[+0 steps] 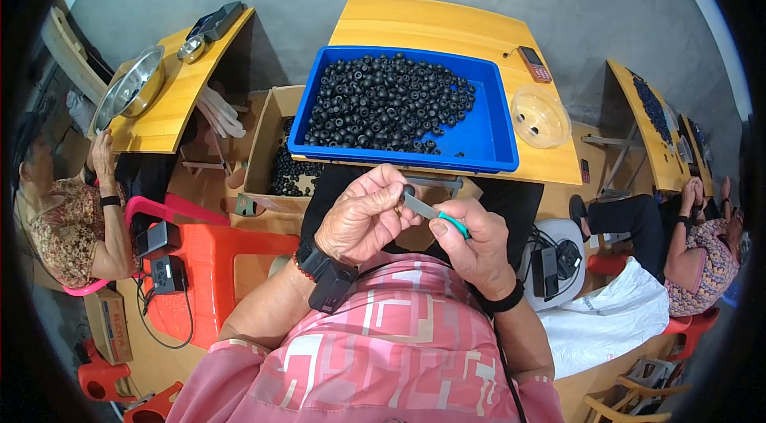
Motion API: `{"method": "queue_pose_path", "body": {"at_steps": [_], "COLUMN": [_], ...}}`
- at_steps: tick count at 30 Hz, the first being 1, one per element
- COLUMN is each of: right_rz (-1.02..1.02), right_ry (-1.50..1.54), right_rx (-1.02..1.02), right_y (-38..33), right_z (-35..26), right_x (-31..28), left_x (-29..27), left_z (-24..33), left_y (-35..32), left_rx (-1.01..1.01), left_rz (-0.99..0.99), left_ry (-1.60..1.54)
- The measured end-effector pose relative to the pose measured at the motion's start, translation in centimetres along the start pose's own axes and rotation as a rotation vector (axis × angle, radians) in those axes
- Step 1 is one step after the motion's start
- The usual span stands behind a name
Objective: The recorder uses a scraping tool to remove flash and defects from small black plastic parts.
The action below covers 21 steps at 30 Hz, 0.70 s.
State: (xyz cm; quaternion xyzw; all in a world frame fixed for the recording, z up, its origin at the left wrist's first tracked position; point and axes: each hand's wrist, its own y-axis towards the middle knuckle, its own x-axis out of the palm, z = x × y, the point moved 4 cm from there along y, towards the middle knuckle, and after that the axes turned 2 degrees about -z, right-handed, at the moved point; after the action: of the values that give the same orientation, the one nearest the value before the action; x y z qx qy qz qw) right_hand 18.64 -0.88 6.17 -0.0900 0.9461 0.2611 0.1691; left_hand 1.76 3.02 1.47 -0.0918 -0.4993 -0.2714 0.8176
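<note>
Black, a small rounded piece (408, 189) sits at the fingertips of the left hand (361, 217), pinched between thumb and finger. The right hand (479, 246) clasps a short knife (424, 209) by its teal handle (454, 224), the grey blade reaching the piece. Both hands are on the near side of the blue tray (491, 124) heaped with black pieces (383, 104).
</note>
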Motion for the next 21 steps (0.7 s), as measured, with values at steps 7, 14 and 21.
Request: {"method": "queue_pose_path", "body": {"at_steps": [7,14,21], "right_rz": [0.005,0.022,0.035], "right_ry": [-0.016,-0.016,-0.012], "right_rx": [-0.003,-0.004,0.035], "right_y": [-0.1,-0.19,-0.18], "right_z": [0.24,0.53,0.72], "right_x": [-0.06,0.07,0.0], "left_x": [-0.43,-0.72,-0.71], "left_z": [0.04,0.14,0.27], "left_y": [-0.03,-0.04,0.02], "left_rx": [0.009,0.013,0.028], "left_rz": [0.007,0.026,0.0], "left_ry": [0.006,0.022,0.027]}}
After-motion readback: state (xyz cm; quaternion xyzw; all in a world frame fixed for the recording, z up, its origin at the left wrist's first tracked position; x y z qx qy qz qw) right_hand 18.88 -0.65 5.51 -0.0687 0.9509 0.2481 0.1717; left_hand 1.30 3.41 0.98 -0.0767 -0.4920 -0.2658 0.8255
